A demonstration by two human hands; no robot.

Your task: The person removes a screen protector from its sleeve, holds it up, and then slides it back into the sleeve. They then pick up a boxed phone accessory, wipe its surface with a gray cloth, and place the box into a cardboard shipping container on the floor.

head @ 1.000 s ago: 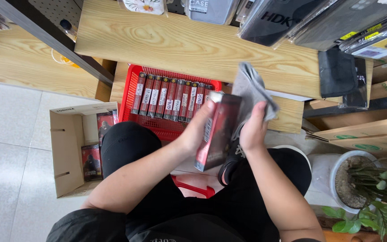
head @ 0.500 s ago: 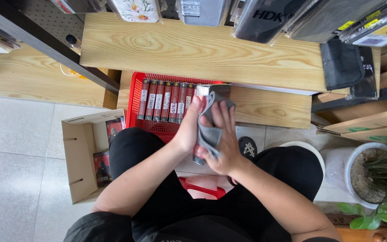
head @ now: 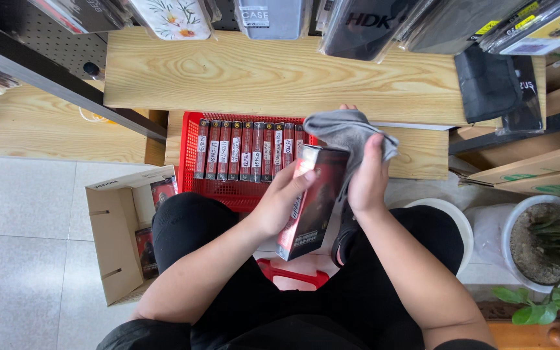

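My left hand (head: 280,204) grips a flat red and black box (head: 312,207) by its left edge, holding it upright over my lap. Against the box's upper right side my right hand (head: 365,178) presses a grey cloth (head: 345,133), bunched over my fingers. Just beyond the hands sits a red plastic basket (head: 228,188) with a row of several similar red boxes (head: 244,150) standing on edge. I am seated in black clothes.
An open cardboard box (head: 115,243) with a few more red boxes lies on the tiled floor at left. Wooden shelves (head: 273,74) run across the top under hanging packaged goods. A potted plant (head: 549,249) and a white bucket (head: 452,217) stand at right.
The cloth went from spread wide beside the box to wrapped over it, and now sits at the box's upper right. The box has come back into view, tilted in my left hand.
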